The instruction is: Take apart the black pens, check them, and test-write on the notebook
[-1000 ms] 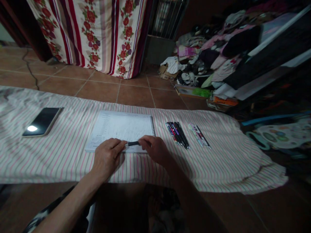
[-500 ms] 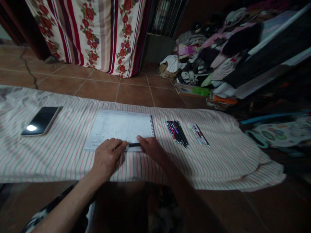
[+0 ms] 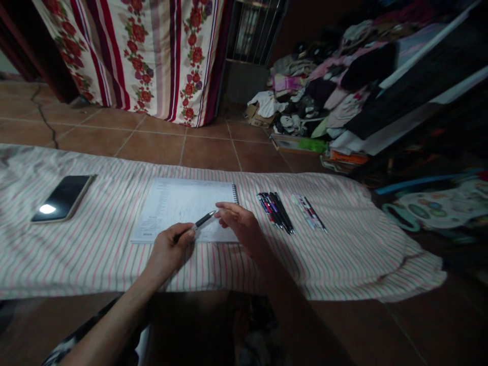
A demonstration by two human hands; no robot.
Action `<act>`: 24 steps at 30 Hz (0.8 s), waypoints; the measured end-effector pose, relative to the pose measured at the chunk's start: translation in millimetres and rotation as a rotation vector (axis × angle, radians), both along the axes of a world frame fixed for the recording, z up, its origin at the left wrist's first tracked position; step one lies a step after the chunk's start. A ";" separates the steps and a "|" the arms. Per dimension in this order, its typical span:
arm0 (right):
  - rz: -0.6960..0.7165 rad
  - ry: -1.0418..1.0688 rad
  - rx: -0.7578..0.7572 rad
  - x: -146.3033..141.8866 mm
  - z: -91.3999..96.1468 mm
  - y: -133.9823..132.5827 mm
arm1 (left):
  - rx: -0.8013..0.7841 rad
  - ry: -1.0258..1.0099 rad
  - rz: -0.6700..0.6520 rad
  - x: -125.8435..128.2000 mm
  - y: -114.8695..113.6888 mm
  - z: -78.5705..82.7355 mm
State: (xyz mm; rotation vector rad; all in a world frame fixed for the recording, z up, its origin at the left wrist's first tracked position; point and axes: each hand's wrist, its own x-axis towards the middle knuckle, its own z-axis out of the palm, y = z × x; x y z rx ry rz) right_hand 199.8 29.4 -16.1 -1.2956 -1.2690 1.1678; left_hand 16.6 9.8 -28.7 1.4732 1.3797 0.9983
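Observation:
A black pen [image 3: 204,219] with a silver tip is held in my left hand [image 3: 170,249], thumb and fingers closed round its rear part. It slants up to the right over the lower part of a spiral notebook [image 3: 190,195]. My right hand [image 3: 242,226] is at the pen's tip end, its fingers apart and not wrapped round the pen; whether a fingertip touches the tip I cannot make out. Right of the notebook lies a bundle of several pens [image 3: 277,211], mostly dark. Beyond it is a smaller group of pens [image 3: 309,212], some pale.
A striped cloth [image 3: 95,254] covers the surface under everything. At the left lies a phone [image 3: 63,198] reflecting a light. Past the far edge are a tiled floor [image 3: 206,150], a floral curtain [image 3: 160,66] and a heap of clothes [image 3: 324,86].
The pen was level between both hands near the notebook's lower edge. Now its tip end is raised, my right hand has loosened from it, and my left hand keeps hold.

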 end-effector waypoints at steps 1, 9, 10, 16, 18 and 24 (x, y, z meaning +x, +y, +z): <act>0.020 0.018 0.004 0.6 0.0 -0.3 | -0.042 -0.044 0.010 0.5 0.4 1.7; 0.044 0.012 0.005 2.6 4.4 -3.1 | -0.269 -0.257 -0.030 8.9 -3.8 9.9; 0.038 -0.001 0.001 2.3 5.5 -3.6 | -0.275 -0.262 -0.037 9.5 -4.0 9.5; 0.007 0.001 -0.008 -2.3 10.0 -5.9 | -0.089 -0.140 -0.003 11.0 -4.2 4.8; -0.024 -0.004 0.001 -4.6 9.7 -6.3 | 0.034 -0.030 0.001 10.5 -5.2 3.3; -0.103 -0.181 0.052 -10.3 7.4 -9.1 | 0.432 0.346 0.051 9.5 -9.2 -1.1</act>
